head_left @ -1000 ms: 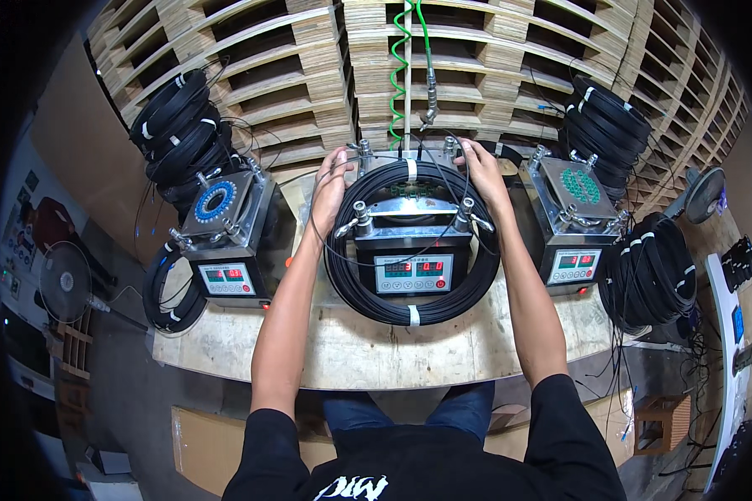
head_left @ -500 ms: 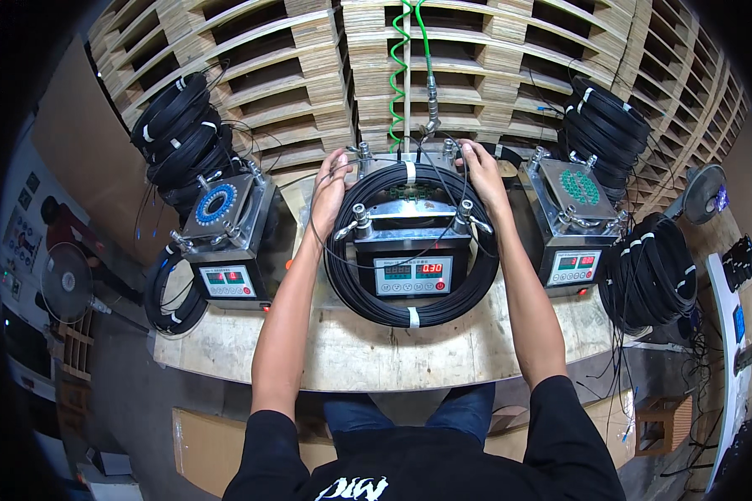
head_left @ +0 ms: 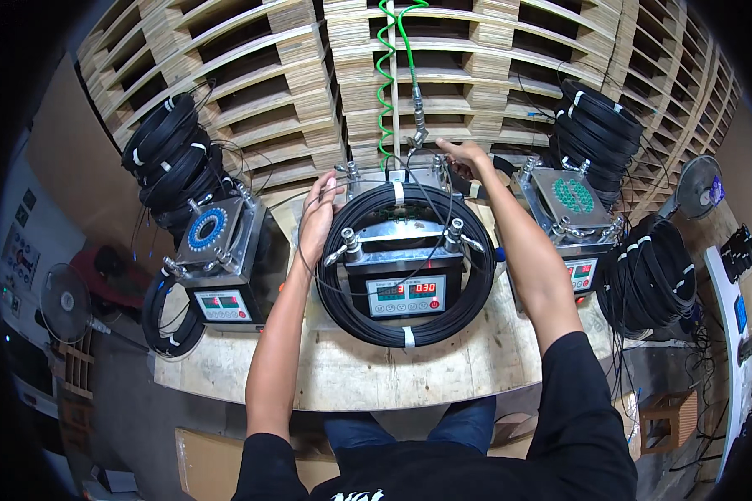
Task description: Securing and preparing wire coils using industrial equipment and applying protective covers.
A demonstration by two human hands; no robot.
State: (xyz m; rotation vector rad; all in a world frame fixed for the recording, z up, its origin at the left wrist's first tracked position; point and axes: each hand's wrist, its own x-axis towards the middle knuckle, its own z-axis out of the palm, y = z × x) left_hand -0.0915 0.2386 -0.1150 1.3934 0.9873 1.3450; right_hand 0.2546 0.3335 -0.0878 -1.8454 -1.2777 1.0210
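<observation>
A black cable coil [head_left: 376, 321] with white ties lies around the middle metal machine [head_left: 403, 263], which has a red digital display on its front. My left hand [head_left: 317, 215] rests on the coil's upper left edge, fingers on a thin black cable end. My right hand [head_left: 464, 154] is raised behind the machine, at the metal nozzle [head_left: 416, 134] hanging from a green spiral hose [head_left: 386, 75]; whether it grips the nozzle or a cable end is unclear.
A similar machine stands on each side, left machine [head_left: 217, 259] and right machine [head_left: 572, 221], on the wooden bench [head_left: 351, 371]. Stacks of black coils hang at the left [head_left: 171, 159], right rear [head_left: 597, 129] and right [head_left: 647, 275]. Wooden pallets [head_left: 251, 75] stand behind. Two fans [head_left: 63, 305] [head_left: 695, 188] flank the bench.
My right hand has lifted off the coil's upper right edge and moved back to the hanging nozzle. My left hand stays at the coil's upper left.
</observation>
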